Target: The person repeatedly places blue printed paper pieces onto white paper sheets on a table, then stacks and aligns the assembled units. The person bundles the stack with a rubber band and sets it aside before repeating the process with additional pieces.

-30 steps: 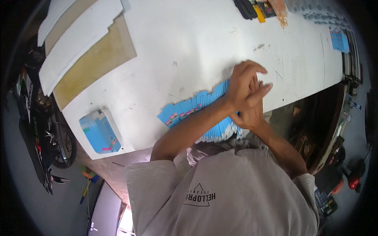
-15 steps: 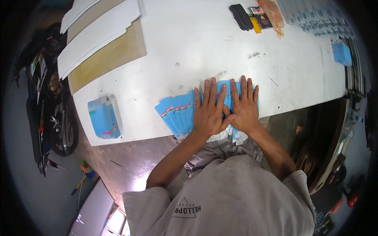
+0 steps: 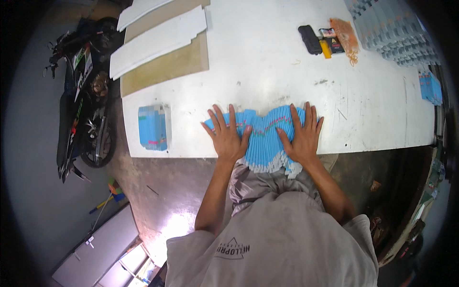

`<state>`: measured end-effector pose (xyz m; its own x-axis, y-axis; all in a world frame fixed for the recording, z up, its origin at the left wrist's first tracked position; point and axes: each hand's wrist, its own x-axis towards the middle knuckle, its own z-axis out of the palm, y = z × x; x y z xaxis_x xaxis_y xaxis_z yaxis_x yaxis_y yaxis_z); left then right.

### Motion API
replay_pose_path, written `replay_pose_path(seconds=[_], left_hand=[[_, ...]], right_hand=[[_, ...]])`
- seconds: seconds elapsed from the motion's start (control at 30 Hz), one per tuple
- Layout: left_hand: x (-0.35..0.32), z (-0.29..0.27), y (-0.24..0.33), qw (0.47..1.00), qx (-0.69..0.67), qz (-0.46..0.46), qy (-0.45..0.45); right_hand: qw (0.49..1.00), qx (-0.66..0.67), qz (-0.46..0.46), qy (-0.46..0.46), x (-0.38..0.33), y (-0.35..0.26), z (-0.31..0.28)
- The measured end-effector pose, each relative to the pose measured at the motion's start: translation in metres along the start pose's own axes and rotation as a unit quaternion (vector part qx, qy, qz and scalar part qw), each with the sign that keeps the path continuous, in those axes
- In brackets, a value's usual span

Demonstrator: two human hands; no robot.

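A fanned row of flat blue card pieces, like flattened small boxes with pale ends, lies at the table's near edge. The pale ends jut past the edge toward my lap. My left hand rests flat on the left part of the fan, fingers spread and thumb out to the side. On the right end lies my right hand, also flat, with its thumb apart from the fingers. Both palms hide some pieces. Left of my left hand, a separate stack of the same blue pieces sits on the table.
On the white table lie large card sheets at far left. A black case, a yellow lighter and an orange bag lie at far right. Grey stacked pieces and another blue stack stand beyond. A motorcycle is left.
My hands have moved apart, the left one sliding left over the fan. The middle of the fanned row now shows between them. The whole view has shifted a little.
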<state>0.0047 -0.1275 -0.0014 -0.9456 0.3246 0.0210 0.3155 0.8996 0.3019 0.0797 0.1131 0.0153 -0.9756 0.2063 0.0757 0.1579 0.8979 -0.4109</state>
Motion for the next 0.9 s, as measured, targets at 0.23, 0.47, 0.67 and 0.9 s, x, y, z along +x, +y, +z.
replay_pose_path(seconds=[0.23, 0.47, 0.67, 0.9], left_hand=[[-0.022, -0.020, -0.020, 0.954, -0.234, -0.125, 0.142], [-0.032, -0.033, 0.027, 0.841, -0.391, -0.363, -0.087], [0.007, -0.012, 0.128, 0.938, -0.303, -0.095, -0.139], [0.066, -0.049, 0.143, 0.927, -0.183, -0.075, -0.320]], right_hand=[[1.000, -0.006, 0.024, -0.016, -0.005, 0.001, -0.005], [0.996, 0.086, 0.015, 0.026, -0.006, 0.002, -0.002], [0.878, 0.459, 0.086, 0.108, 0.020, 0.014, 0.014], [0.575, 0.793, 0.120, 0.161, 0.029, 0.016, -0.004]])
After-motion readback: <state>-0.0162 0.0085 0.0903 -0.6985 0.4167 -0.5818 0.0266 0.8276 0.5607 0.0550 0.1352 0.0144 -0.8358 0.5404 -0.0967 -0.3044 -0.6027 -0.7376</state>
